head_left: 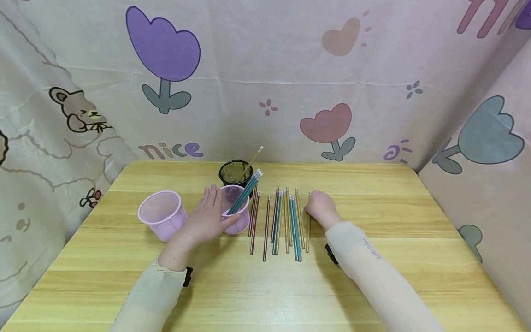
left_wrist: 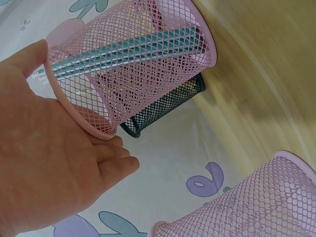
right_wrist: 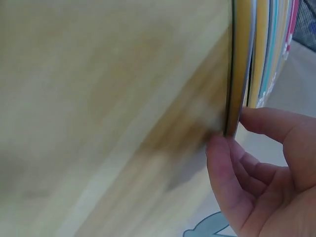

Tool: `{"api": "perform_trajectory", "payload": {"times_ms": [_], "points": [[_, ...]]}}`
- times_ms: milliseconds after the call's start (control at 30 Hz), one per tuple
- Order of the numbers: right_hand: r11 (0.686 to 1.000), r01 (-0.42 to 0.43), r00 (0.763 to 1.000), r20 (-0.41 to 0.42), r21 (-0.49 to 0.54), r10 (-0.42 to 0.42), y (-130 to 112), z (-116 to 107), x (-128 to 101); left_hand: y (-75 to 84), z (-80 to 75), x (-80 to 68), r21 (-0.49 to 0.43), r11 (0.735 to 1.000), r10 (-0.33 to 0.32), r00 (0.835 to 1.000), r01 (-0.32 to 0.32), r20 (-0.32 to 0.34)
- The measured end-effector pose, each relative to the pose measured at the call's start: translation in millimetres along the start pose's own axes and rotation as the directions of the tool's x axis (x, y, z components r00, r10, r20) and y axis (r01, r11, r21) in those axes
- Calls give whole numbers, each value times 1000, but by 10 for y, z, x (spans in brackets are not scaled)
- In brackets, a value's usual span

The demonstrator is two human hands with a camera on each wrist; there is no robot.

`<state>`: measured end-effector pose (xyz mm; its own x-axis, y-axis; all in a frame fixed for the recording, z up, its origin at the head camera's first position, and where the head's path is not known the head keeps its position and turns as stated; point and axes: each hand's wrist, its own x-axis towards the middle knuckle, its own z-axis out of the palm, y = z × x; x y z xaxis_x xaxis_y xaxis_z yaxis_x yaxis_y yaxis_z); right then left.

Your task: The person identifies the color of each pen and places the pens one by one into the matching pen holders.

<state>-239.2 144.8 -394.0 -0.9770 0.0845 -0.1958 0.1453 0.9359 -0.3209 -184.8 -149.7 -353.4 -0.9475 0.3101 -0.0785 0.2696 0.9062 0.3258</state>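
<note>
My left hand [head_left: 206, 217] holds a pink mesh cup [head_left: 236, 213], thumb across its front and fingers behind it. In the left wrist view that hand [left_wrist: 49, 163] has the cup [left_wrist: 133, 64] between thumb and fingers, with several teal pencils [left_wrist: 128, 49] inside. More pencils lie in a row [head_left: 282, 221] on the wooden table [head_left: 373, 207]. At the row's right end my right hand [head_left: 320, 207] has curled fingers on the outermost gold pencil [head_left: 308, 235]. Up close, the right hand [right_wrist: 261, 168] pinches the end of this pencil [right_wrist: 236, 74].
A second pink mesh cup [head_left: 162, 214] stands to the left of my left hand and shows at the corner of the left wrist view [left_wrist: 256, 202]. A black mesh cup [head_left: 235, 173] with one pencil stands behind the held cup. Printed cloth walls enclose the table.
</note>
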Motion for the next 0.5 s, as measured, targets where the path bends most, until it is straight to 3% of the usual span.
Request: {"api": "perform_trajectory", "payload": {"times_ms": [100,200,300,500], "points": [[998,-6,1000,17,55,5,46,-18,28,-2,2,8,8,1000,4,1000,-4,-4],[977,-60,997,66,206,47,96,-29,56,0,-2,10,15,1000,7,1000,-6,-11],[914,-143,987,128,380,101,148,-38,81,3,-10,5,19,1000,5,1000,-5,-11],[782,-234,968,210,578,134,260,-42,118,14,-22,-13,9,1000,0,1000,1,-9]]}}
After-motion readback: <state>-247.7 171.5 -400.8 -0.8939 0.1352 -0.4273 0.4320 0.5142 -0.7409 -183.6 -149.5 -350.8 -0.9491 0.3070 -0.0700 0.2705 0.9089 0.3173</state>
